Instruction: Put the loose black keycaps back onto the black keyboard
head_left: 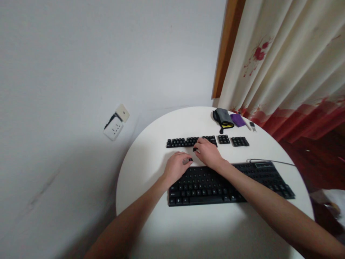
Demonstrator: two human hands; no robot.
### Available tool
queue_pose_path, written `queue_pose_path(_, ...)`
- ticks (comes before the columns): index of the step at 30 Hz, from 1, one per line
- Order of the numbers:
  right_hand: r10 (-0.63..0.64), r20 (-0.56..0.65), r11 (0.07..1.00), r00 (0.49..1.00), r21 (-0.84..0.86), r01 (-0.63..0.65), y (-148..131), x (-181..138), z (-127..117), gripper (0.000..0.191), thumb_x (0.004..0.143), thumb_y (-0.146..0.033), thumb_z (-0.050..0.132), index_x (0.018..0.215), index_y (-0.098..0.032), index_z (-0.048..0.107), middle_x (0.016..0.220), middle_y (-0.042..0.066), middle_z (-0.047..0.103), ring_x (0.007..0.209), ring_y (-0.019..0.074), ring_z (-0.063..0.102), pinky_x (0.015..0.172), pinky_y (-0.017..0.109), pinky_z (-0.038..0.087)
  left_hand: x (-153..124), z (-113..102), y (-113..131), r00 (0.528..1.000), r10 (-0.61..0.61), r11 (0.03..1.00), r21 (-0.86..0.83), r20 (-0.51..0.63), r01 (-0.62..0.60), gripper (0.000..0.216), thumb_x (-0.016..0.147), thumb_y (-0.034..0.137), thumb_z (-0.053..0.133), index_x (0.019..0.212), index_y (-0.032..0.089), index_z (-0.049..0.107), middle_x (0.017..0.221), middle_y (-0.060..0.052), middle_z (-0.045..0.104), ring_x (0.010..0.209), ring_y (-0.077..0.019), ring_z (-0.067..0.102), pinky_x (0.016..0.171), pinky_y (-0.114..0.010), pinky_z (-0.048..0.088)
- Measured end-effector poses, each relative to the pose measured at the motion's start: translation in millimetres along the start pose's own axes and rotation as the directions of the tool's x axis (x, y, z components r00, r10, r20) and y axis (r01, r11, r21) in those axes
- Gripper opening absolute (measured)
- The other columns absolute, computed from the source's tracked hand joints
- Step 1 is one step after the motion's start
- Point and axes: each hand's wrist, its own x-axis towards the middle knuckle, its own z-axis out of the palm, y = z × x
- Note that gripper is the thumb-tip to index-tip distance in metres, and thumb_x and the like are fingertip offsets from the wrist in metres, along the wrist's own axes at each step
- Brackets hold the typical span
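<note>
My left hand point(176, 166) pinches a small black keycap point(191, 159) between thumb and fingertips, just above the back left part of a black keyboard point(206, 192). Beyond it, my right hand point(208, 151) is closed on another dark keycap point(194, 149), close to a row of loose black keycaps point(176, 143). The right forearm crosses over the keyboard and hides part of its keys. Two smaller groups of keycaps, one block point(223, 139) and another block point(240, 141), lie to the right of the long row.
A round white table point(145, 151) carries everything. At its back right lie a grey and black cloth or pouch point(224, 117), a purple cloth point(237, 120) and a small dark-and-clear item point(252, 126). A cable point(275, 161) runs off the right edge. A wall socket point(113, 128) is at left.
</note>
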Motion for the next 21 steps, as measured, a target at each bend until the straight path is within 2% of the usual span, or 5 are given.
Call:
queue_pose_path(3,0.033,-0.030,0.979,0.999,0.204,-0.026,4,-24,-10,0.015,0.087,-0.019,0.059,0.096,-0.017,0.071,0.100,0.008,0.065,0.093,0.0193,0.060,0.085,0.030,0.047,-13,-3,11,0.995,0.073,0.983,-0.176,0.072,-0.060,0.011,0.082,0.024,0.071,0.092,0.024,0.075,0.092,-0.001,0.074,0.087,-0.0180,0.064,0.086,-0.032,0.048)
queue_pose_path(8,0.065,0.045,0.907,0.997,0.414,-0.078,11,-71,-25,0.012,0.084,-0.017,0.061,0.092,-0.017,0.070,0.089,0.005,0.069,0.083,0.0180,0.062,0.078,0.029,0.047,-29,1,33,0.962,0.191,0.939,-0.320,0.194,-0.122,0.012,0.078,0.026,0.076,0.090,0.023,0.076,0.090,0.000,0.075,0.084,-0.0170,0.065,0.083,-0.031,0.048)
queue_pose_path(13,0.025,0.186,0.838,0.982,0.533,-0.122,11,-98,-35,0.010,0.082,-0.015,0.062,0.087,-0.019,0.070,0.086,0.002,0.070,0.077,0.0152,0.062,0.072,0.026,0.046,-32,12,42,0.921,0.308,0.921,-0.317,0.238,-0.226,0.011,0.078,0.026,0.077,0.088,0.022,0.075,0.088,0.000,0.075,0.081,-0.0154,0.065,0.082,-0.030,0.047)
queue_pose_path(21,-0.063,0.247,0.849,0.967,0.522,-0.078,11,-107,-33,0.017,0.082,-0.013,0.062,0.096,-0.019,0.070,0.089,0.003,0.071,0.079,0.0162,0.063,0.074,0.026,0.045,-35,14,42,0.929,0.307,0.943,-0.201,0.206,-0.267,0.006,0.083,0.026,0.071,0.085,0.023,0.075,0.087,-0.001,0.074,0.079,-0.0157,0.062,0.077,-0.031,0.047)
